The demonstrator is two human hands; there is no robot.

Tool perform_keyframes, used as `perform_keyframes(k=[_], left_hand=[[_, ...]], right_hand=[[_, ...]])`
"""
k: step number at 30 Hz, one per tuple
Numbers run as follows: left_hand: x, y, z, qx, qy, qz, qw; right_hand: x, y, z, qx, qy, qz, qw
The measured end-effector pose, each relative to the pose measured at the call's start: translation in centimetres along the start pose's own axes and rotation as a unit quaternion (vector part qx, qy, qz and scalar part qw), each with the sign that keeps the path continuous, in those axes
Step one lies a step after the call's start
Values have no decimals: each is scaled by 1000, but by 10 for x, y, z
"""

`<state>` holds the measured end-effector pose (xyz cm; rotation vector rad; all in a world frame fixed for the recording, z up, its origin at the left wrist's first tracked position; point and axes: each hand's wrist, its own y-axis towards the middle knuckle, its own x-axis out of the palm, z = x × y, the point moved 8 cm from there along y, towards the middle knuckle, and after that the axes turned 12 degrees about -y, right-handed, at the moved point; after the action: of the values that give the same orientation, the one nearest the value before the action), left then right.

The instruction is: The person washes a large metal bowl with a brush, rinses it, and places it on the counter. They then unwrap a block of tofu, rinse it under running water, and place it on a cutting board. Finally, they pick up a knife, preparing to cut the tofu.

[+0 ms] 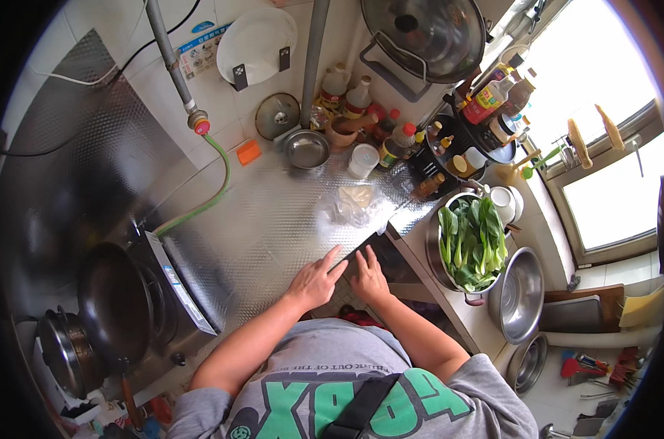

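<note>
My left hand (314,279) is held out above the front edge of the foil-covered counter (255,236), fingers spread, with nothing in it. Close beside it, to the right, my right hand (371,277) is also bare, its fingers apart near the counter's corner. Beyond both hands lies a clear plastic bag (354,206) around a pale block of food, perhaps tofu. Leafy green vegetables (472,241) fill a metal pot (435,249) to the right of my right hand. Neither hand touches the bag or the pot.
On the left, a wok (115,304) sits on a gas stove (181,291) fed by a green hose (222,164). Sauce bottles (397,145), a steel bowl (307,149) and a white tub (363,161) line the back. Steel basins (517,296) stand at the right.
</note>
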<state>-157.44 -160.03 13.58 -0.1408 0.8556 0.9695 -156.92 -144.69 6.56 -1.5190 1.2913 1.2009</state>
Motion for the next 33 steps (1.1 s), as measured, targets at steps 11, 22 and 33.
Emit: perform_keyframes(k=[11,22,33], left_hand=[[-1,-142,-27,-227,-76,234,942],[40,-373,-16,-547,-13,320,773],[-97,-511,-17,-692,141,391,590]], right_hand=[[-12,-57,45,9,230,-402,886],[24,-137,106,180,421,-426,780],[43,-107,89,119,319,-396,853]])
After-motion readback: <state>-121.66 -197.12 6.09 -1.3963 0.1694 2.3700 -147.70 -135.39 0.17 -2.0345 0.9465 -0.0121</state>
